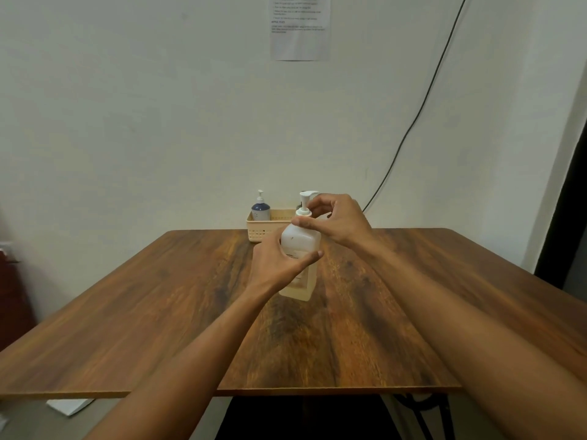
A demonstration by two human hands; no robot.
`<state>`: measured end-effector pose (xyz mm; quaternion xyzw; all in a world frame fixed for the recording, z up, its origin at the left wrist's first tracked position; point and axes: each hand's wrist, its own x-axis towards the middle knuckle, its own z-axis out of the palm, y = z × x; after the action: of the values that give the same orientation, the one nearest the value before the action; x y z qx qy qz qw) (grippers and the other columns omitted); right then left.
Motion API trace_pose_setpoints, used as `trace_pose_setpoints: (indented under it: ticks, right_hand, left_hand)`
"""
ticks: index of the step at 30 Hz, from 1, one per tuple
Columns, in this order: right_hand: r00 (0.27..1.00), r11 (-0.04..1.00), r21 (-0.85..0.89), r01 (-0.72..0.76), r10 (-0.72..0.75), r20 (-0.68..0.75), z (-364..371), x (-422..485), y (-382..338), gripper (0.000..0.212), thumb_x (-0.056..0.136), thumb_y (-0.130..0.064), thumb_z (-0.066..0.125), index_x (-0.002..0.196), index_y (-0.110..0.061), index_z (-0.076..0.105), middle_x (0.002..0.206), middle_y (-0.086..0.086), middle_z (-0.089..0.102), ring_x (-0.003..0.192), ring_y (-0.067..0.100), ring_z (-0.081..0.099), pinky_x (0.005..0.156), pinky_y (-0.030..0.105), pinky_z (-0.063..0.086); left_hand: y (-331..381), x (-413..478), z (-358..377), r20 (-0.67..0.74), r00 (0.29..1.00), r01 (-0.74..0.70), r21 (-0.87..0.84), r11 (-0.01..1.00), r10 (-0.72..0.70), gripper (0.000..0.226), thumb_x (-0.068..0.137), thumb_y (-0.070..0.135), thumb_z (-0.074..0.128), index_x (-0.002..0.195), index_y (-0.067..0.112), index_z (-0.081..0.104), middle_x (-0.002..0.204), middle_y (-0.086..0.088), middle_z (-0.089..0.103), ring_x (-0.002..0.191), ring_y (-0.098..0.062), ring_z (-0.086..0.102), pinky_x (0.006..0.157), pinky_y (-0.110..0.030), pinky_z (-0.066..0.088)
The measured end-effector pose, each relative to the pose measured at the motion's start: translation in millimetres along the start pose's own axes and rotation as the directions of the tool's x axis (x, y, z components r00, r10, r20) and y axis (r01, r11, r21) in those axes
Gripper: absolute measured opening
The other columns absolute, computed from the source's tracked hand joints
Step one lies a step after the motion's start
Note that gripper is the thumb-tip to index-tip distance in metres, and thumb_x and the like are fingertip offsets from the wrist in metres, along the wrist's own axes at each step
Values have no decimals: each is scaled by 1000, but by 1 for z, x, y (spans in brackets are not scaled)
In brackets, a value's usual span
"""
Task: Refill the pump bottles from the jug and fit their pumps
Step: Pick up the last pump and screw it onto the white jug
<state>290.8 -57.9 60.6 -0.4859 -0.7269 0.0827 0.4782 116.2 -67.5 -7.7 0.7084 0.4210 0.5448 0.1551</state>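
1. Wood-grain table [158,312] against a pale wall carries the work. The clear bottle [300,236] is around its middle, somewhat nearer the far edge.
2. The left grip [279,265] is wrapped round the bottle's body, thumb across the front. The right grip [340,220] has its fingers curled, pinching the collar of the white pump [305,201] at the neck. This looks like the pump being screwed on.
3. If the collar goes on crooked, the thread may jam and the pump could leak later.
4. Pale liquid fills the lower part. Too hard a squeeze from the left grip on the soft wall could push it up out of a loose neck.
5. I cannot tell whether the base sits flat. A strong twist could tip the bottle.
6. A cream basket [259,233] at the far edge holds a blue bottle [260,211] with its pump on. It is just behind the work, so a slipping hand might knock it.
7. No jug shows.
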Motion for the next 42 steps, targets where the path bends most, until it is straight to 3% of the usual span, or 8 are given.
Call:
trace_pose_setpoints:
  ticks: [5, 10, 16, 24, 30, 35, 39, 42]
  right_hand:
    - [926, 990, 137, 16, -67, 371, -27, 11, -6, 37, 96, -24, 79, 132, -15, 75, 135, -10, 73, 124, 3, 69, 102, 19, 54]
    - [992, 996, 85, -39, 28, 126, -15, 6, -11, 52, 79, -38, 93, 124, -15, 80, 121, -3, 80, 112, 4, 74, 101, 34, 60]
    - [997, 992, 100, -81, 82, -5, 0, -1, -1, 55, 65, -48, 99, 110, -22, 84, 94, -16, 80, 86, -15, 71, 65, 5, 51]
    - [901, 970, 243, -14, -93, 425, -35, 11, -6, 31, 98, -25, 78, 128, -16, 76, 121, -2, 80, 119, 13, 74, 102, 26, 57]
    - [984, 995, 93, -24, 7, 176, -23, 3, -13, 41, 77, -36, 95, 112, -17, 84, 104, -5, 84, 98, 4, 78, 89, 26, 63]
    - [999, 998, -65, -12, 10, -45, -6, -4, -12, 57, 67, -51, 97, 111, -18, 83, 92, -16, 75, 79, -19, 69, 66, 5, 54]
    - [971, 981, 192, -8, -38, 235, -25, 0, -6, 37, 91, -31, 84, 124, -16, 78, 121, -6, 80, 116, 8, 74, 103, 31, 59]
    - [923, 966, 257, -37, -66, 380, -40, 4, -8, 33, 96, -22, 79, 129, -19, 76, 125, -7, 79, 122, 8, 72, 100, 21, 57]
  left_hand:
    - [4, 4, -8, 18, 1000, -3, -1, 1000, 3, 67, 67, 66, 85, 119, 27, 68, 104, 10, 74, 89, -3, 69, 72, -23, 59]
    - [9, 4, -11, 16, 1000, -19, 3, 1000, 19, 68, 69, 67, 83, 120, 25, 70, 103, 10, 74, 86, -1, 70, 66, -14, 55]
    - [5, -2, -8, 37, 999, 5, -3, 1000, -5, 67, 69, 65, 83, 121, 26, 67, 108, 10, 73, 92, -4, 71, 77, -26, 61]
    - [16, -1, -11, 102, 995, 4, -15, 1000, -2, 67, 73, 59, 84, 126, 21, 67, 114, 4, 75, 97, -10, 72, 83, -34, 63]
    - [19, -3, -12, 76, 997, 5, 4, 1000, -6, 67, 72, 60, 85, 123, 19, 67, 112, 3, 75, 95, -10, 72, 81, -32, 63]
    - [19, -7, -9, 83, 996, 25, -14, 1000, -24, 68, 73, 58, 84, 126, 21, 65, 115, 2, 74, 97, -12, 72, 85, -36, 63]
    - [22, -3, -16, 111, 994, 21, -12, 1000, -20, 65, 73, 57, 85, 124, 20, 68, 112, 2, 75, 97, -12, 72, 85, -40, 62]
    - [26, -1, -18, 143, 990, 9, 13, 1000, -11, 63, 74, 56, 84, 123, 18, 69, 114, 1, 75, 98, -14, 72, 86, -41, 62]
